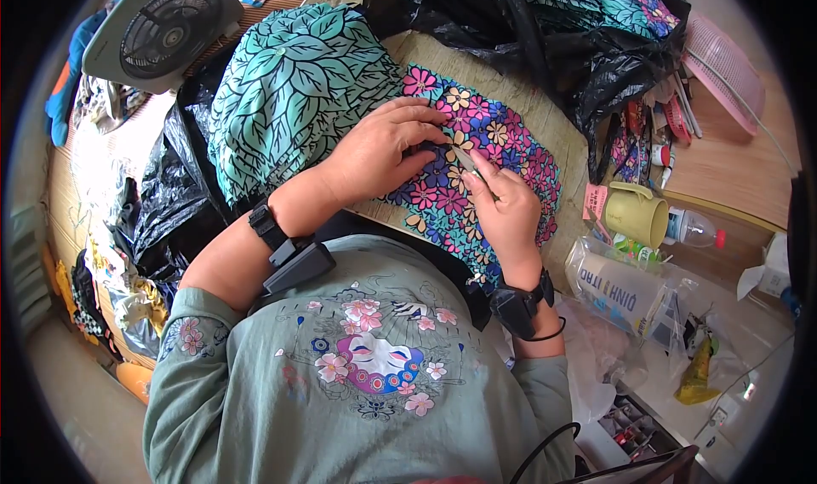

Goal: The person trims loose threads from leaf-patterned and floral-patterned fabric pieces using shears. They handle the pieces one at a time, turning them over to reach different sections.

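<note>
A floral cloth (437, 196) in pink, purple, orange and teal lies in front of me. My left hand (387, 143) rests on its upper left part, fingers stretched over the print and thumb apart. From the right, my right hand (506, 207) grips a small tool with a pale, pointed metal tip (462, 155), like thread snips, most of it hidden in the fingers. The tip reaches the cloth right beside my left fingertips. Close behind my left wrist rises a heap of teal leaf-print fabric (289, 84).
Black plastic bags (570, 67) with more leaf-print fabric lie at the back. A grey fan (166, 37) stands back left. To the right are a pink basket (723, 75), a yellow mug (637, 214), a plastic bottle (696, 229) and a clear bag (621, 284).
</note>
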Demonstrator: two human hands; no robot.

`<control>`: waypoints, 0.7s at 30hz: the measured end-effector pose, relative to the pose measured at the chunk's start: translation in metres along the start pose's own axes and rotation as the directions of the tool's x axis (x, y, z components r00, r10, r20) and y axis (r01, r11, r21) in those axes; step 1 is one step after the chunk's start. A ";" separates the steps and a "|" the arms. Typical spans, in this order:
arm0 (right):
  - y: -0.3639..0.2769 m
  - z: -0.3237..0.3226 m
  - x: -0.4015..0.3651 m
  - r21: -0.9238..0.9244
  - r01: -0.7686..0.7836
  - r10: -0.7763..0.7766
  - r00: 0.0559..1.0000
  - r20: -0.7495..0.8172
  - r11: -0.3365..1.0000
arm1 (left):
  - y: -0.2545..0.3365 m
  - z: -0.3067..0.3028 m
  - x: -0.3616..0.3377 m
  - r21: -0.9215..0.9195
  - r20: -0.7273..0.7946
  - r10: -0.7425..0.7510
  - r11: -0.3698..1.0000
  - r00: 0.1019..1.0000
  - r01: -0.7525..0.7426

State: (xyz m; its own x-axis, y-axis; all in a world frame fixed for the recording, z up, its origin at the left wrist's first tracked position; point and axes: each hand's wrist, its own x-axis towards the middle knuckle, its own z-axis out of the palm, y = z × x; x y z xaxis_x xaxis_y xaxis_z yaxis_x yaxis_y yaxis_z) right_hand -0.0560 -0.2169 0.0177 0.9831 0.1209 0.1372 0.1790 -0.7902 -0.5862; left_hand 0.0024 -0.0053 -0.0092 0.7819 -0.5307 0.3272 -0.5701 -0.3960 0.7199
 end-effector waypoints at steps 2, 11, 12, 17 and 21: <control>0.002 -0.001 0.000 0.024 -0.010 0.011 1.000 -0.017 1.000 | 0.000 0.000 0.000 0.004 0.002 -0.001 1.000 1.000 0.001; -0.005 -0.004 0.003 0.030 -0.023 0.022 0.999 0.026 0.999 | 0.000 0.000 0.000 -0.017 -0.029 -0.008 1.000 1.000 0.007; -0.005 -0.002 0.003 0.032 -0.018 0.018 1.000 0.024 0.999 | 0.000 0.000 0.000 -0.016 -0.029 -0.005 1.000 1.000 0.004; -0.009 -0.005 0.006 -0.007 -0.048 0.048 0.997 0.060 0.999 | 0.000 -0.001 0.000 -0.015 -0.025 0.004 1.000 1.000 -0.004; -0.013 -0.008 0.009 -0.024 -0.068 0.070 0.993 0.099 0.997 | -0.001 0.000 -0.001 -0.016 -0.023 0.005 1.000 1.000 -0.005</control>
State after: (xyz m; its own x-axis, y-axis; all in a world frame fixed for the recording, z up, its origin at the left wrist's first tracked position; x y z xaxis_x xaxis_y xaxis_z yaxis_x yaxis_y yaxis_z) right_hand -0.0497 -0.2106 0.0333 0.9921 0.1241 0.0160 0.1106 -0.8108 -0.5748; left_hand 0.0024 -0.0044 -0.0098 0.7847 -0.5150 0.3449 -0.5700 -0.3810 0.7280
